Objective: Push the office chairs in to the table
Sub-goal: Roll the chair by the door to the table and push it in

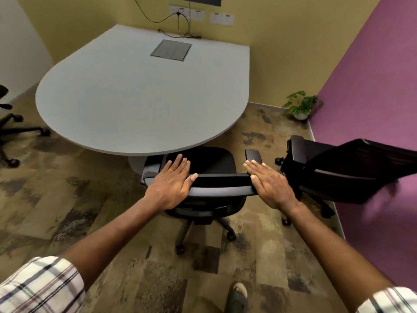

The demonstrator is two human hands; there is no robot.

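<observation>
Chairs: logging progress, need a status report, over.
Left hand and right hand open, flat on middle chair's backrest. Seat partly under table. Right chair and left chair still out. Path clear.

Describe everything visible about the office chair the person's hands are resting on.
The black office chair stands upright facing the white table, its seat front partly under the rounded edge. It has a curved backrest top, dark fabric seat, padded armrests and a wheeled star base on the carpet. The left hand and right hand lie flat with fingers extended on the backrest's two ends, not gripping.
</observation>
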